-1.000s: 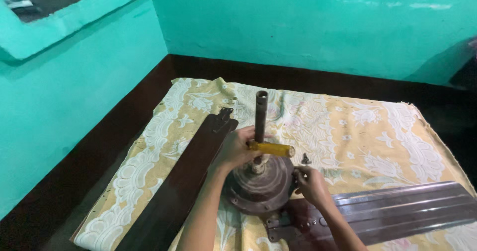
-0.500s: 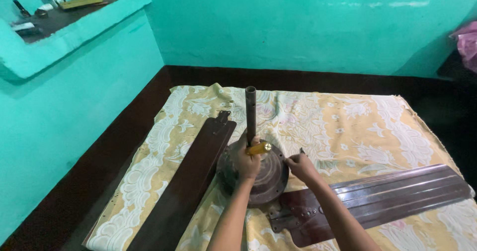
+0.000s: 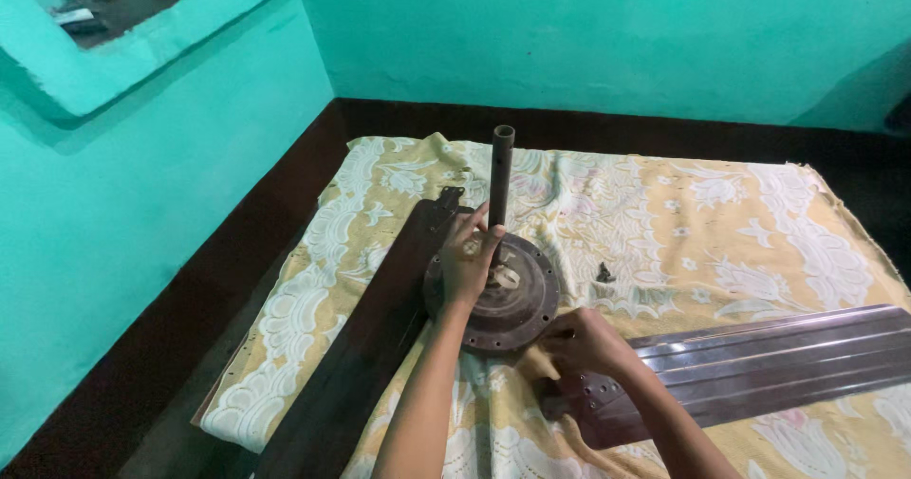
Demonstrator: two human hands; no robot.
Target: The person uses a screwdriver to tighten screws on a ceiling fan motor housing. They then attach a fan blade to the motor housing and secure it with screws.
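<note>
Ceiling fan motor [image 3: 498, 294], a round, dark metal disc ringed with small holes, lies flat on a yellow and white floral cloth [image 3: 740, 223] at the middle of the scene, with a plain dark rod [image 3: 500, 175] standing upright from its hub. Nearest the camera, the right hand [image 3: 581, 343] is closed over the narrow, perforated bracket end of a ribbed, glossy brown fan blade [image 3: 759, 370], which lies flat and runs off toward the right edge, its root just beside the near rim of the motor. A second dark blade [image 3: 365, 346] stretches from the near left corner up to the motor's left side, ending in a small forked bracket. The left hand [image 3: 467, 256] rests on top of the motor housing, fingers curled around the base of the rod. A small dark piece [image 3: 604, 273] sits on the cloth just right of the motor. Beyond the motor the patterned cloth lies open out to its far and right edges, where a dark floor border meets smooth turquoise walls. At far left a recessed wall shelf [image 3: 123, 9] holds several small objects, too small to tell.
</note>
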